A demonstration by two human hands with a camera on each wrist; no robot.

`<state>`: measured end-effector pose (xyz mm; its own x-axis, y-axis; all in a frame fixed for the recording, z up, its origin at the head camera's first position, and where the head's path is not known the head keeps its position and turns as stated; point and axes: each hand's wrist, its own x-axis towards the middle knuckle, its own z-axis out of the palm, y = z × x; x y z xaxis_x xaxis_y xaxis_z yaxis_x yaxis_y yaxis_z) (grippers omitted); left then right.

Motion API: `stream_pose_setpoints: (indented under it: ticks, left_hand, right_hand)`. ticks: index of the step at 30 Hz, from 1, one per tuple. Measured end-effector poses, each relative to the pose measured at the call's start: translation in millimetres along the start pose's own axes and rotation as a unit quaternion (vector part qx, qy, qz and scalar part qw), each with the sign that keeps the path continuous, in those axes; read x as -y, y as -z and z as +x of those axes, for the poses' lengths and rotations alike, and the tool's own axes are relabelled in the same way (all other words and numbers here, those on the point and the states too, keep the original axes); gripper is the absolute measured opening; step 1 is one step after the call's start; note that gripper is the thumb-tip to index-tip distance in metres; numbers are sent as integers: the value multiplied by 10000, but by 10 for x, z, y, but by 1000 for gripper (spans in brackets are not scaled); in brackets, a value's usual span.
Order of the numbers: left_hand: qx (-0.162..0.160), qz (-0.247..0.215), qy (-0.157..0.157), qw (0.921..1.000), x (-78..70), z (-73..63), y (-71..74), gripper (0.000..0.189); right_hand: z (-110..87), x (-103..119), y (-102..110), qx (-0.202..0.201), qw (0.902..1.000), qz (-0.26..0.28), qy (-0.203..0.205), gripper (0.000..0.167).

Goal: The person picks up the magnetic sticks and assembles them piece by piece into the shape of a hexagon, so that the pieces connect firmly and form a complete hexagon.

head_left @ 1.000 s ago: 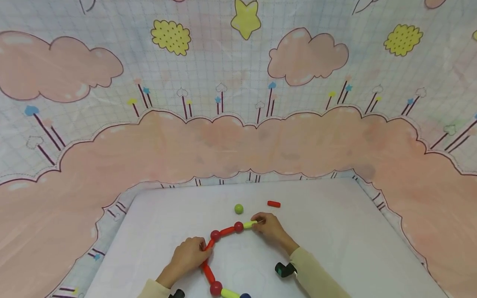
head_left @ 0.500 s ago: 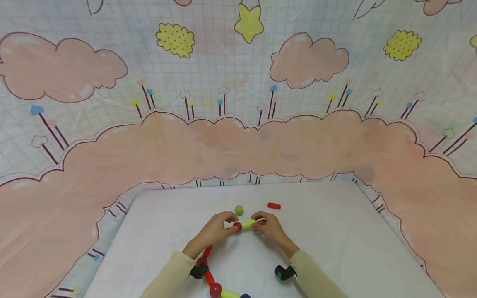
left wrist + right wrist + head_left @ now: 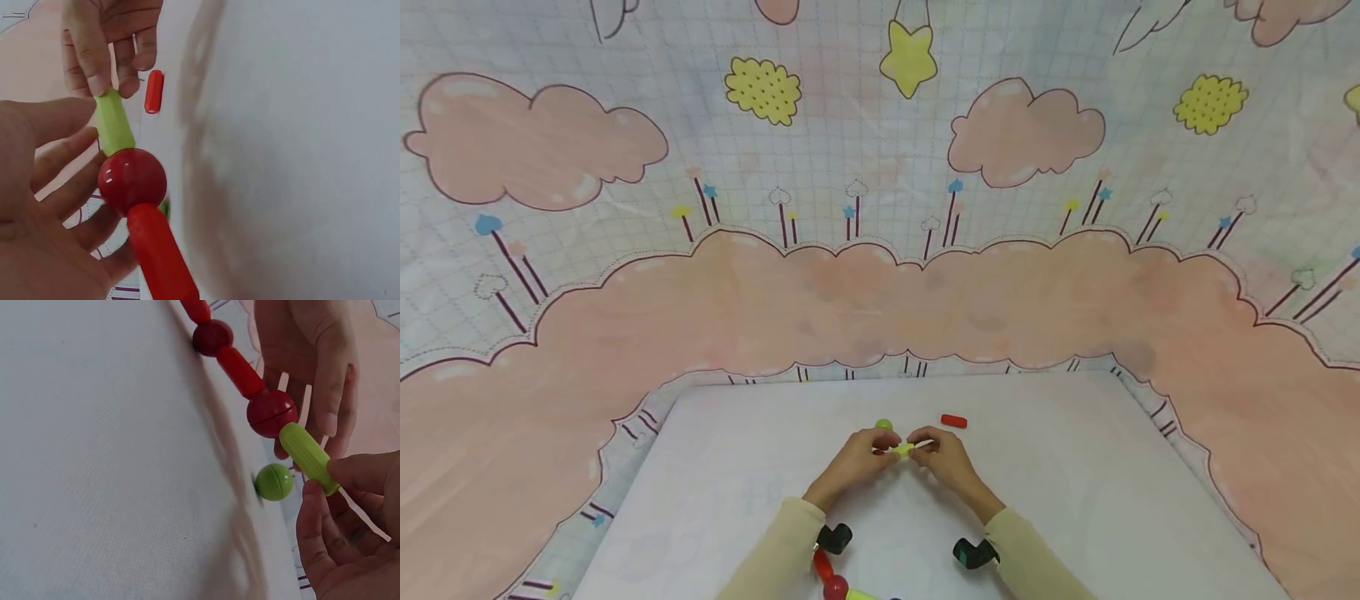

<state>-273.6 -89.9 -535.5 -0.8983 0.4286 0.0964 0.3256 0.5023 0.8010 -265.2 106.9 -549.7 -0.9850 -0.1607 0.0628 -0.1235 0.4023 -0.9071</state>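
A yellow-green toy rod (image 3: 306, 455) joins a red ball (image 3: 272, 414), followed by a red rod (image 3: 240, 372) and another red ball (image 3: 212, 337). Thumb and fingers of my right hand (image 3: 949, 457) pinch the yellow-green rod's free end. My left hand (image 3: 852, 462) is around the red ball and yellow-green rod. Its fingers look long and relaxed, and in the right wrist view a small gap shows between its thumb and the rod. A green ball (image 3: 274, 482) lies just beyond the hands. In the head view, the left arm hides part of the chain.
A loose red rod (image 3: 954, 421) lies behind the right hand on the white tabletop (image 3: 1075, 467). Nearer me, the chain's other end shows a red ball (image 3: 836, 588) and a yellow-green rod (image 3: 862, 595). A patterned cloth (image 3: 925, 308) rises behind the table.
My left hand has moved right along the chain, from the red rods on the left to the yellow-green rod. The right hand has kept its pinch and stayed almost in place.
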Motion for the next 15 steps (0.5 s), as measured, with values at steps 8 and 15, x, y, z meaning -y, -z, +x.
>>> stream_pose_setpoints:
  ticks: [8, 15]
  left_hand:
    - [-116, 45, 87, 9999, 14, 35, -71, 19]
    - [-210, -5, 84, 9997, 14, 29, -70, 19]
  right_hand:
    - [-9, 26, 12, -26, 10000, 77, 14, 15]
    - [100, 59, 98, -370, 9992, -12, 134, 16]
